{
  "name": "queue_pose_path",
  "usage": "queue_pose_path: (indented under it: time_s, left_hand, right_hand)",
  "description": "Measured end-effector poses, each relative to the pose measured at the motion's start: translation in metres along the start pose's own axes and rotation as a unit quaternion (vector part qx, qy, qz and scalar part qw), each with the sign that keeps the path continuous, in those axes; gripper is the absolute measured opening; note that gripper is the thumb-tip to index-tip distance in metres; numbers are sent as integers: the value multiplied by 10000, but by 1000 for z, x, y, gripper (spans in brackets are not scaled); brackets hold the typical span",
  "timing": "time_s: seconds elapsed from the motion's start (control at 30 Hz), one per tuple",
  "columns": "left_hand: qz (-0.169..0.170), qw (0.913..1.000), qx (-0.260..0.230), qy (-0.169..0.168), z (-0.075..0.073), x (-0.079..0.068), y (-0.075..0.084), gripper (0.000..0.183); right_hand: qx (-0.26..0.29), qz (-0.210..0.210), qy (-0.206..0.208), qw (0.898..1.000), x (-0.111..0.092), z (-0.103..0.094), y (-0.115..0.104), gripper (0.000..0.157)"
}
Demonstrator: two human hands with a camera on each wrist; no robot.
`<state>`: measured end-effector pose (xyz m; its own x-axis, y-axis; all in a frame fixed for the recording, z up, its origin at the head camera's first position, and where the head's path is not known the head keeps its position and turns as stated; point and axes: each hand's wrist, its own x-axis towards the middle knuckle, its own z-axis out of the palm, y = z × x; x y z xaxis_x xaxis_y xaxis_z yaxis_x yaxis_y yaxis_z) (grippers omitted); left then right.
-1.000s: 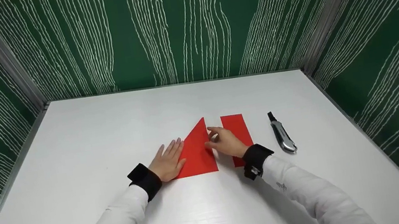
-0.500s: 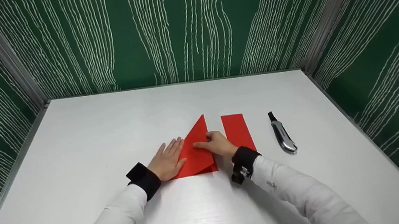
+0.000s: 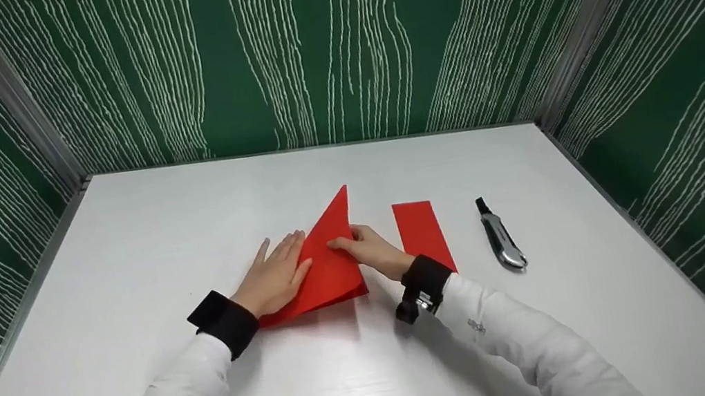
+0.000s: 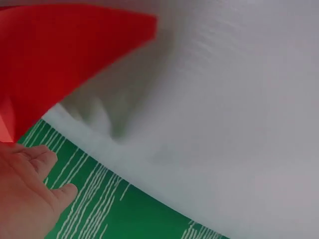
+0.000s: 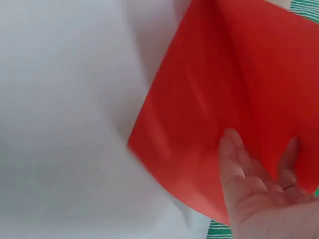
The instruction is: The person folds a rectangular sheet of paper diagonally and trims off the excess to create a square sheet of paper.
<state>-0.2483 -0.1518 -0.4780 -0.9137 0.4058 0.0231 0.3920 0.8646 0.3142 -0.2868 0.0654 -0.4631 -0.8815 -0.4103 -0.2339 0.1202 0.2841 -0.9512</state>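
Observation:
A folded red sheet of paper comes to a point at the far end, and its two layers part along the near right edge. It is tilted off the table in the head view. My left hand lies along its slanted left edge, fingers straight and thumb over the paper. My right hand holds the right edge, the thumb on the upper face and the other fingers largely hidden. In the right wrist view, the fingers and thumb are against the red paper. The left wrist view shows a raised paper corner above my left hand.
A narrow red paper strip lies right of my right hand. Farther right is a grey and black utility knife. Green panels with white lines rise around the white table.
My right hand has gone from beside the sheet's right edge to holding it. Both hands have shifted left with the sheet, which has lifted and moved slightly away, its layers parting.

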Motion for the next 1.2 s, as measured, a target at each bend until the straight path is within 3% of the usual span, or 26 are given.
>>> queue_pose_path:
  time_s: [0.3, 0.57, 0.73, 1.0, 1.2]
  left_hand:
    - [405, 9974, 275, 527, -11, -14, 10, 65]
    - [554, 9905, 579, 1119, -14, -16, 21, 66]
    - [513, 9920, 663, 947, -10, -16, 23, 68]
    - [491, 9970, 465, 389, 7, -13, 23, 67]
    - [275, 9992, 256, -96, 21, -14, 21, 65]
  right_hand:
    - [1441, -500, -720, 9857, -12, -2, -9, 32]
    - [1303, -300, -828, 9876, -22, -6, -9, 34]
    - [1201, -34, -510, 9914, -22, -11, -3, 37]
    - [1201, 409, -28, 9919, -16, -20, 8, 48]
    - [1034, 931, 201, 9901, -14, -25, 13, 59]
